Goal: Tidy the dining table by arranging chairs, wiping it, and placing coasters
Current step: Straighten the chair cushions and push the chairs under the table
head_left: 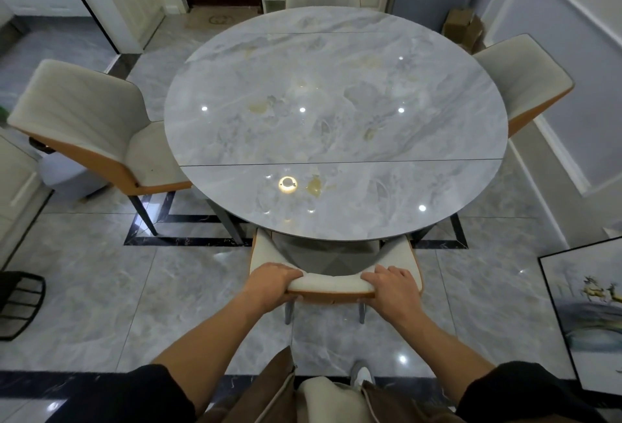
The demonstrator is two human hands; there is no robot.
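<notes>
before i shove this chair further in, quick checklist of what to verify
1. Both hands gripping: left hand and right hand wrap the near chair backrest top: ok.
2. Chair centred on the table edge: ok.
3. Seat clears the underside of the tabletop: cannot tell, hidden.
4. Floor around chair legs free of objects: ok where visible.
5. Left chair tucked in: not ok, angled outwards.
6. Tabletop bare for wiping: ok.

Sleeves: black fabric sleeves (158, 392), pushed up above the forearms.
Jacket: open brown jacket front (279, 385).
Shoe: white-grey shoe (361, 375).
</notes>
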